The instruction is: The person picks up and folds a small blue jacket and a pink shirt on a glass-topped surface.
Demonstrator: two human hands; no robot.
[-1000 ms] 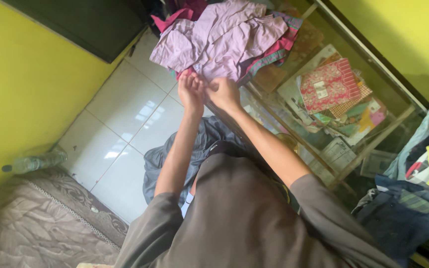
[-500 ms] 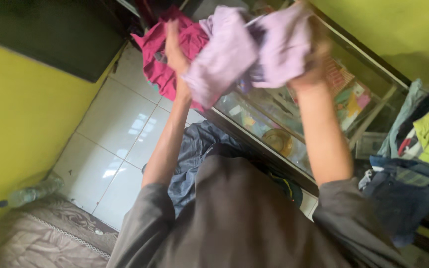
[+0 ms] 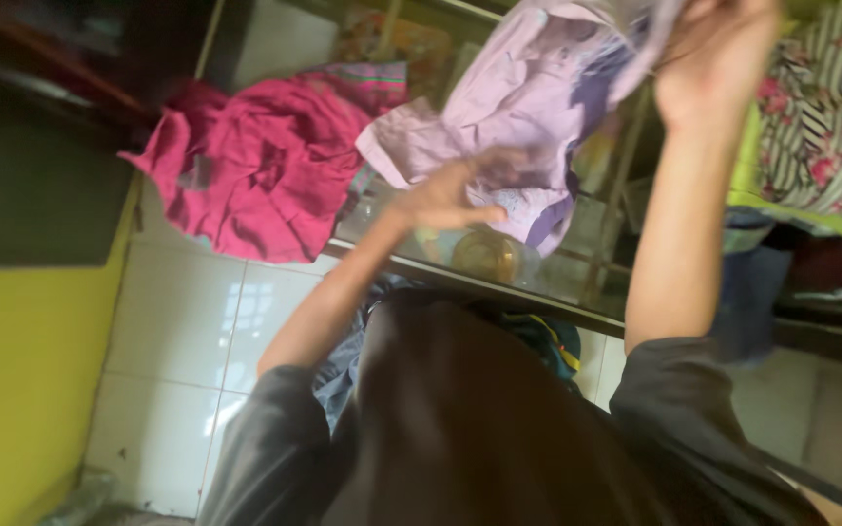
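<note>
Lilac garment [image 3: 538, 97], judged light and limp, is being held up by the right hand [image 3: 713, 58], fingers closed on its upper edge; left hand [image 3: 445, 195], fingers spread, is brushing its lower folds.

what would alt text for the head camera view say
A person's right hand holds up a lilac garment while the open left hand reaches toward its lower edge. A crumpled pink cloth lies on the glass-topped table beneath.

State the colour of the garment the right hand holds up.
Pale lilac garment, gripped by the right hand; head view.
</note>
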